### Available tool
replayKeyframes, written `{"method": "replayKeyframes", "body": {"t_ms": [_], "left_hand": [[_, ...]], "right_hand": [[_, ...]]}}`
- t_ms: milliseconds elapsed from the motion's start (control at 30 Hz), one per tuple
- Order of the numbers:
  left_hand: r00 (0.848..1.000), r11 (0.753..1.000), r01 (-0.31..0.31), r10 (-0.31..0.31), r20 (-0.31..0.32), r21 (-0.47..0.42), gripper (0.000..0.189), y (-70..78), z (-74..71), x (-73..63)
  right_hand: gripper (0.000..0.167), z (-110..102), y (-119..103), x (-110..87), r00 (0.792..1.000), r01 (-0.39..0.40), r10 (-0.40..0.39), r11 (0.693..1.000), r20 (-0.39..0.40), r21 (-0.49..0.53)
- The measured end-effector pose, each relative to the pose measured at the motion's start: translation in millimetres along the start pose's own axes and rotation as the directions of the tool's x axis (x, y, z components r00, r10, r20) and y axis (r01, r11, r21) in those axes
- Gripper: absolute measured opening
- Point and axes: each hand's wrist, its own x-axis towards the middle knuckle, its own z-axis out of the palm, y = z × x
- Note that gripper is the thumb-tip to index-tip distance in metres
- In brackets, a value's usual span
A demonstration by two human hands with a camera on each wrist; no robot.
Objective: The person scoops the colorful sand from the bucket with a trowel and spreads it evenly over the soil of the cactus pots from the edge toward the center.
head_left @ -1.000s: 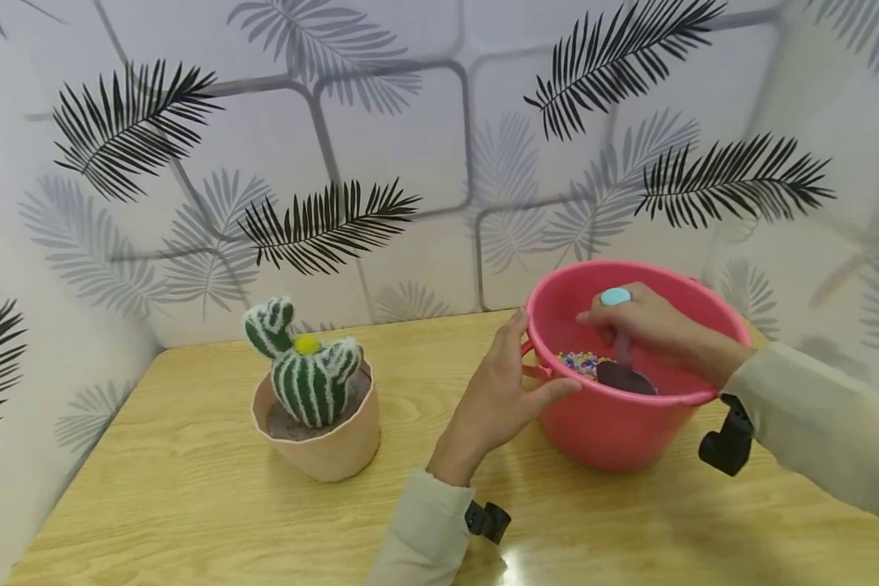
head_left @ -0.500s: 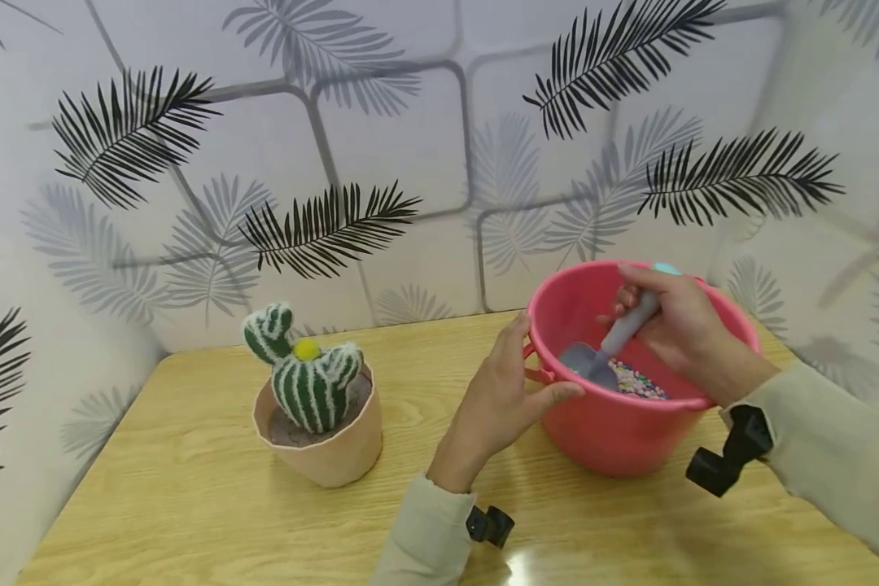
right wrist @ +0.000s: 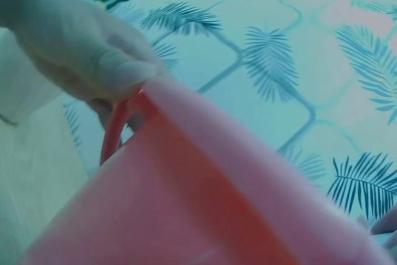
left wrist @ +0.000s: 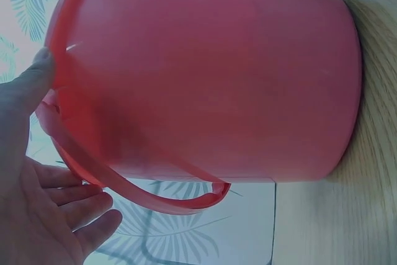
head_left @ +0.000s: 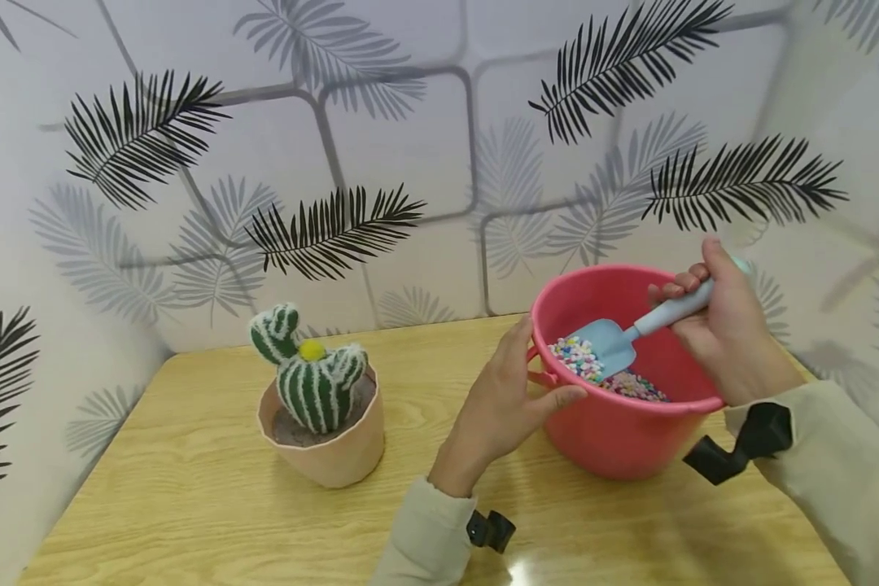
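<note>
My right hand (head_left: 732, 325) grips the handle of a light blue toy shovel (head_left: 674, 311) over the pink bucket (head_left: 623, 435). The shovel's blade (head_left: 606, 346) slants down inside the bucket, with small multicoloured beads (head_left: 573, 355) at its front end. More beads (head_left: 633, 385) lie lower in the bucket. On the left of the bucket, my left hand (head_left: 494, 399) rests against the rim, thumb and fingers spread. In the left wrist view, the fingers (left wrist: 80, 209) are loosely extended beside the hanging bail handle (left wrist: 139, 193). The right wrist view mostly shows the bucket rim (right wrist: 242, 159).
A cactus (head_left: 313, 391) with a yellow top stands in a peach pot (head_left: 330, 464) to the left on the wooden table (head_left: 190, 505). Behind the table is a wall (head_left: 403, 146) with a feather-like leaf pattern.
My right hand has raised and turned the shovel, moving back to the right. The blade has come up from the beads into clearer view. My left hand stays at the rim.
</note>
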Motion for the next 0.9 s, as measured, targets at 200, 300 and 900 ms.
{"method": "replayKeyframes", "body": {"t_ms": [200, 300, 900], "left_hand": [[1.0, 0.998, 0.01, -0.01, -0.003, 0.068, 0.09, 1.0, 3.0, -1.4], [1.0, 0.993, 0.018, -0.017, -0.007, 0.112, 0.09, 1.3, 2.7, -1.8], [0.999, 0.994, 0.025, -0.029, 0.036, 0.105, 0.084, 1.8, -8.5, -5.1]], "right_hand": [[0.039, -3, -2, -1.1, 0.998, 0.046, -0.04, 0.987, -0.041, 0.153], [0.039, -2, -2, -2.2, 0.996, 0.083, -0.075, 0.981, -0.051, 0.177], [0.046, -10, -21, -10.5, 0.997, 0.038, -0.01, 0.916, -0.072, 0.399]]}}
